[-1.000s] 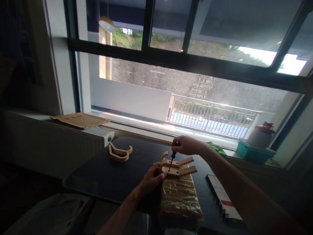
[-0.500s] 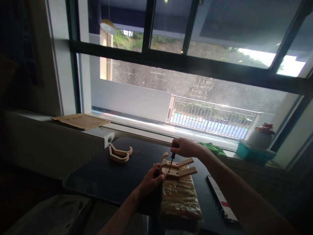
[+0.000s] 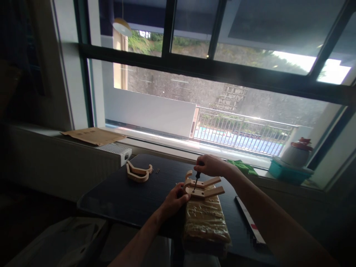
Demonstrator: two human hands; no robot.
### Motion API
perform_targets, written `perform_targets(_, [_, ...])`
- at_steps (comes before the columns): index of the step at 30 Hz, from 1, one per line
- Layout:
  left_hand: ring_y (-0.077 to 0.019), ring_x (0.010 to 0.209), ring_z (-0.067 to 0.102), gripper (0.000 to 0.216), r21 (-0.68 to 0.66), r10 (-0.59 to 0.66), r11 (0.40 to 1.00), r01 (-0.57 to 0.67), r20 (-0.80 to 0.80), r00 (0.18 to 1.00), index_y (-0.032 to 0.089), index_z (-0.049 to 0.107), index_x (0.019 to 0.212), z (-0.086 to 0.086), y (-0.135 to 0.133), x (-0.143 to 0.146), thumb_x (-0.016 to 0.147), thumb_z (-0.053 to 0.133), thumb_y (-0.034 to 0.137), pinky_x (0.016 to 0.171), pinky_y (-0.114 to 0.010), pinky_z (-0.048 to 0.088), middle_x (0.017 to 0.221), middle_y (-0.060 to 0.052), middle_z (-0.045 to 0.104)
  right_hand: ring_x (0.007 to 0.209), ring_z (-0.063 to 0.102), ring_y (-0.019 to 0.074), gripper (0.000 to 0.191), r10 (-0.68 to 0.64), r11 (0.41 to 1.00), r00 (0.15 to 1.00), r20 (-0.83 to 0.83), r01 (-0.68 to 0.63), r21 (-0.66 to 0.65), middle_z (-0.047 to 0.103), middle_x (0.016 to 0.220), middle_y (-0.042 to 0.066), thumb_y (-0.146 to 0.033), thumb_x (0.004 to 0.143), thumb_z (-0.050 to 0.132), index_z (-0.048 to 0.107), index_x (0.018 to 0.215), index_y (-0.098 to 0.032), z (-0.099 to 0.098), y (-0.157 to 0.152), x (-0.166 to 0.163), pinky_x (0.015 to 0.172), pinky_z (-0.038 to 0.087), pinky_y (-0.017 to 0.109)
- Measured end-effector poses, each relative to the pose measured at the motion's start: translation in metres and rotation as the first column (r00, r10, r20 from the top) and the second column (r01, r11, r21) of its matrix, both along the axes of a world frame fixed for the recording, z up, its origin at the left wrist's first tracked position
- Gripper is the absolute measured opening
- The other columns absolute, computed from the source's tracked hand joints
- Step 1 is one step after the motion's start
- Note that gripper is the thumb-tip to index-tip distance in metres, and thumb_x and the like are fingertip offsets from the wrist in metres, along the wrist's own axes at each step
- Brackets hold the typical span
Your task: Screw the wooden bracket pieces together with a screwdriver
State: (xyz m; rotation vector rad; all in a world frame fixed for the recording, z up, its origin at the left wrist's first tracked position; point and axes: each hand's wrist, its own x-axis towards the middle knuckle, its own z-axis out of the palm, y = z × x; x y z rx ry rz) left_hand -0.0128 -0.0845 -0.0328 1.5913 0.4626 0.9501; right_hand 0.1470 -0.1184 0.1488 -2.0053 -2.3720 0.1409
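Observation:
My right hand is closed round the dark handle of a screwdriver, held nearly upright. Its tip meets a hole in the nearer arm of a pale wooden hook piece. That piece has curled ends on the left and two slanted prongs on the right, and rests on a tape-wrapped block. At the curled end, my left hand grips the wood between thumb and fingers. A similar wooden hook piece lies on the dark table, with small screws beside it.
The dark table stands against the window sill. A brown envelope lies on the left ledge. On the right are a green cloth, a teal box with a grey-and-orange container on it, and a long flat white box.
The view has shifted slightly. Both hands keep the same grip, and the screwdriver stays at the same hole.

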Motion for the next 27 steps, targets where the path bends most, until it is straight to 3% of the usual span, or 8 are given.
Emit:
perform_targets(5, [-0.0173,0.079,0.056,0.026,-0.009,0.017,1.0,-0.017,0.013,1.0,0.016,0.057,0.099,-0.003,0.002,0.002,0.074,0.061,0.024,0.071,-0.027,0.042,0.081,-0.001,0.06,0.086,0.058,0.016,0.028,0.014,1.0,1.0,0.004,-0.014,-0.026,0.059,0.104,0.006,-0.034,0.088,0.049,0.055,0.108,-0.016,0.005,-0.006,-0.005,0.074,0.049,0.036])
perform_targets(14, [-0.0174,0.078,0.056,0.028,-0.009,0.012,1.0,-0.012,0.031,0.999,0.016,0.058,0.1,-0.005,0.003,0.0,0.074,0.061,0.025,0.071,-0.027,0.043,0.081,-0.002,0.061,0.092,0.057,0.0183,0.03,-0.125,0.991,0.992,0.031,0.123,0.06,0.056,0.112,0.007,-0.032,0.087,0.05,0.053,0.113,-0.016,-0.006,-0.003,-0.01,0.077,0.048,0.039])
perform_targets(22, [-0.0176,0.08,0.056,0.023,0.006,-0.002,1.0,0.002,0.03,1.0,0.016,0.056,0.098,-0.002,0.002,0.0,0.076,0.058,0.022,0.072,-0.028,0.043,0.083,-0.002,0.061,0.088,0.058,0.017,0.028,-0.023,0.999,0.999,-0.025,0.023,0.027,0.058,0.106,0.006,-0.033,0.087,0.05,0.055,0.109,-0.016,0.001,-0.012,0.0,0.076,0.049,0.037])
perform_targets(27, [-0.0178,0.079,0.055,0.023,0.018,0.0,1.0,0.0,0.023,1.0,0.016,0.056,0.098,-0.001,0.001,-0.001,0.076,0.058,0.022,0.072,-0.028,0.043,0.083,-0.002,0.061,0.089,0.058,0.0171,0.028,-0.062,0.995,0.997,-0.044,0.065,0.07,0.058,0.107,0.006,-0.033,0.087,0.05,0.055,0.109,-0.016,-0.007,-0.011,-0.001,0.076,0.049,0.038])
